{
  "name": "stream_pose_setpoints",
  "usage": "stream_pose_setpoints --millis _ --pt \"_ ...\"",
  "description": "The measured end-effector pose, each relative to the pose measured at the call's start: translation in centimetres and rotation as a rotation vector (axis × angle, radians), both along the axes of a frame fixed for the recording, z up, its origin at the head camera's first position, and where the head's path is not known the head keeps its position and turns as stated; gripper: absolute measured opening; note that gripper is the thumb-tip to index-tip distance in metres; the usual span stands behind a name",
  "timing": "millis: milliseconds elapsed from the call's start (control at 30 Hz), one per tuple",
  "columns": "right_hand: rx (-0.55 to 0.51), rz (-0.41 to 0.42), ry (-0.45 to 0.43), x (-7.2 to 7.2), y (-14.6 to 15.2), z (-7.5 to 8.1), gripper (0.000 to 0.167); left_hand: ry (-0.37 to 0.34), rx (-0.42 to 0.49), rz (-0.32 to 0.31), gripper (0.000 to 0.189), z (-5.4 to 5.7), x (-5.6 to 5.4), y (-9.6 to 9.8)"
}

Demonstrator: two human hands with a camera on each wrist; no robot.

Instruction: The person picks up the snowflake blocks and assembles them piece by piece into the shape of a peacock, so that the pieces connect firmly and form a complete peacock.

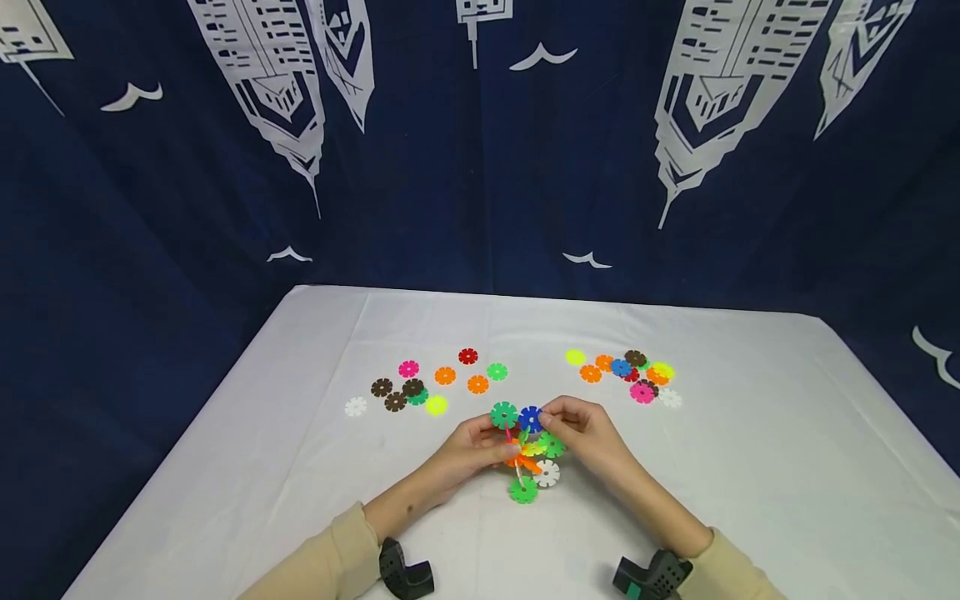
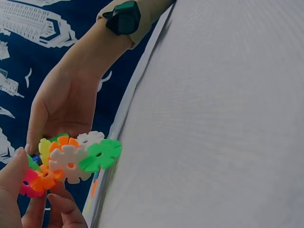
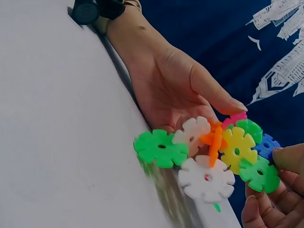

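- Plastic flower-shaped discs in green, white, orange, yellow and pink, joined at angles into a cluster between the two hands, apparently raised above a white tablecloth.
- Left hand: pinching the cluster from its left side, thumb nearest the viewer.
- Right hand: pinching a blue disc at the far edge of the cluster.
- Partly built, by the look of it: several discs slotted together, many more unattached.
- Left loose: one scattered group beyond the left hand, one tighter, overlapping group beyond the right hand.
- Hard to make out: whether blue disc already joined or only pressed close, its slots covered by thumb; inner joints of the cluster hidden; overlapping discs difficult to count.
- Cut off at the lower edge: both sleeves.
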State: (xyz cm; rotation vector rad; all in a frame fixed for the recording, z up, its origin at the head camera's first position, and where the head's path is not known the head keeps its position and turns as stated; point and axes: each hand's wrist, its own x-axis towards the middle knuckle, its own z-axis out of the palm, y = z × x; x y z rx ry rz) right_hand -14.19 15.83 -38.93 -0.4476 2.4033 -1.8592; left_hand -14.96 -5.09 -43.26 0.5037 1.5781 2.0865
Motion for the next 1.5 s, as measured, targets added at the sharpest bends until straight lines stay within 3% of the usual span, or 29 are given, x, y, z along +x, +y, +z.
stream_pose_setpoints --millis 167,433,700,933,1133,1267,1500 --pt "-0.022 -0.027 -0.019 0.1 -0.4 0.1 0.016 -0.010 -0.018 -0.011 0.046 0.2 0.0 0.1" --pt "-0.059 -0.065 -0.034 0.2 -0.8 -0.1 0.016 -0.010 -0.063 0.044 0.041 0.4 0.1 0.3" --pt "-0.045 -0.048 -0.012 0.2 -1.2 0.0 0.016 -0.021 -0.081 0.049 0.033 0.6 0.1 0.3" --pt "0.062 -0.045 0.018 -0.4 -1.0 1.1 0.021 -0.023 -0.102 0.051 0.030 0.5 0.1 0.4" --pt "0.189 0.033 0.061 -1.1 -2.1 1.8 0.012 -0.004 -0.134 0.015 0.025 0.6 0.3 0.4" --pt "0.144 0.031 0.028 -1.1 -2.6 1.6 0.007 0.004 -0.161 0.025 0.023 0.6 0.3 0.4" --pt "0.029 0.008 -0.038 -1.1 -2.5 1.2 0.011 -0.001 -0.180 0.016 0.023 0.6 0.2 0.4"
